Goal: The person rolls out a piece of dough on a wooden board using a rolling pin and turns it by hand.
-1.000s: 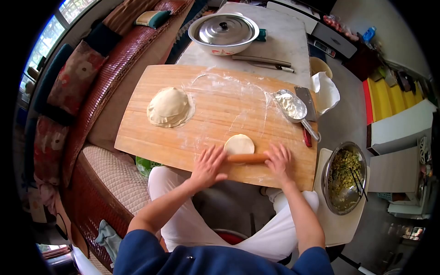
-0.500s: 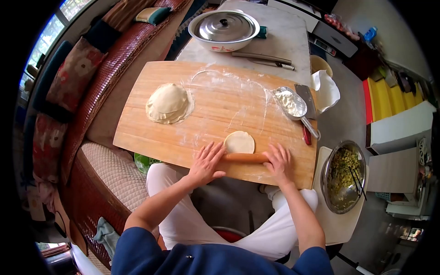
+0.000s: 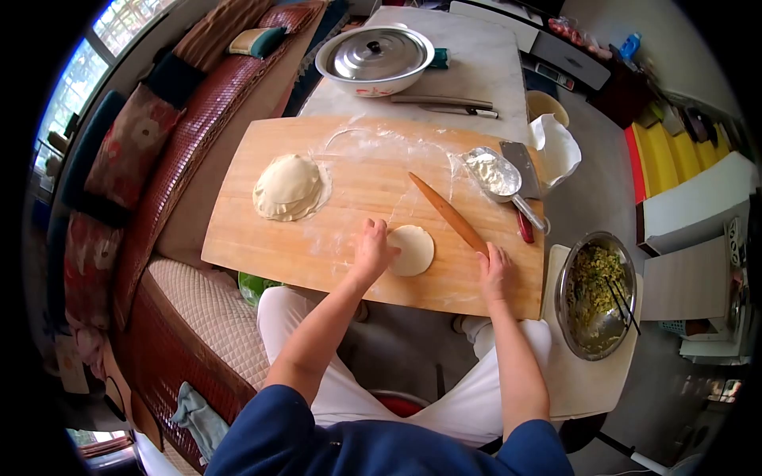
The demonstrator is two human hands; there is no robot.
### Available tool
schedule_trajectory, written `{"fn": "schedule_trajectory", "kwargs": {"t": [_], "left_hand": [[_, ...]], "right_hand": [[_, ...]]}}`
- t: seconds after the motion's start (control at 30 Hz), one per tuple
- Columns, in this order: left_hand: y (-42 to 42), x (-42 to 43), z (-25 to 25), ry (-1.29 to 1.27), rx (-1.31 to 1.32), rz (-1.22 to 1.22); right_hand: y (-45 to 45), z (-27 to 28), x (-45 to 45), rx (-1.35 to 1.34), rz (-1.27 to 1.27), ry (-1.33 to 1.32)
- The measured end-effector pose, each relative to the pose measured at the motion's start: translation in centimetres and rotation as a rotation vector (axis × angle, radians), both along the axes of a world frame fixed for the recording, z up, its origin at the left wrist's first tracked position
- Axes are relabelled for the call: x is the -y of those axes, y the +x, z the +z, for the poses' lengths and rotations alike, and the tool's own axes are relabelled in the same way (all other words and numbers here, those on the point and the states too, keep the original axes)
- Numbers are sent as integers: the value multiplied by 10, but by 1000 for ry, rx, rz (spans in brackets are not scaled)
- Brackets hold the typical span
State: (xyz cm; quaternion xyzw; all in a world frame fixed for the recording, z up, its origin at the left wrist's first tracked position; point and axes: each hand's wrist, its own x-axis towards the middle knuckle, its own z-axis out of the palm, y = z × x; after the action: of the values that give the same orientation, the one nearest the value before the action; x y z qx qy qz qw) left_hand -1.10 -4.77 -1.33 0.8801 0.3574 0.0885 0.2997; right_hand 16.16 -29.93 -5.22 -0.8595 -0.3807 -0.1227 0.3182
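A small round dough sheet (image 3: 413, 251) lies near the front edge of the wooden board (image 3: 357, 190). My left hand (image 3: 373, 252) is at its left edge, fingers curled together; whether they pinch the dough is hidden. My right hand (image 3: 495, 271) grips the near end of the wooden rolling pin (image 3: 448, 213), which slants away to the upper left, to the right of the dough. A stack of dough sheets (image 3: 290, 188) sits on the board's left side. Flour dusts the wood.
A metal scoop of flour (image 3: 494, 173) and a cleaver (image 3: 520, 166) lie at the board's right. Behind are a lidded bowl (image 3: 375, 59) and a long knife (image 3: 444, 103). A steel bowl of filling (image 3: 594, 293) with chopsticks stands at right.
The rolling pin has swung from lying crosswise to a slant on the right. My left hand has let go of it and curled beside the dough; my right hand now grips its end.
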Motion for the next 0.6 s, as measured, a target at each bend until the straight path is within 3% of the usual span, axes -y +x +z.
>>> {"fn": "schedule_trajectory", "kwargs": {"t": [0.03,0.13,0.27,0.37,0.47,0.57,0.6], "left_hand": [[4,2,2,5,-11,5],[15,-10,19,-461,-216,-76],[27,-32,33,-624,234,-138],[61,-33,75,-340,186,-155],[101,-43,44,-669,496,-119],[131,-68,-23,0,459,-27],[135,-64,-36,319,303,-126]], "right_hand": [[1,-1,1,-22,-2,9],[3,-8,1,-65,-20,87],[4,-18,0,-115,-91,226],[2,-27,1,-213,-141,283],[0,-15,0,-272,-148,277],[-3,-7,1,-338,-141,275],[-3,-6,1,-337,-140,282]]}}
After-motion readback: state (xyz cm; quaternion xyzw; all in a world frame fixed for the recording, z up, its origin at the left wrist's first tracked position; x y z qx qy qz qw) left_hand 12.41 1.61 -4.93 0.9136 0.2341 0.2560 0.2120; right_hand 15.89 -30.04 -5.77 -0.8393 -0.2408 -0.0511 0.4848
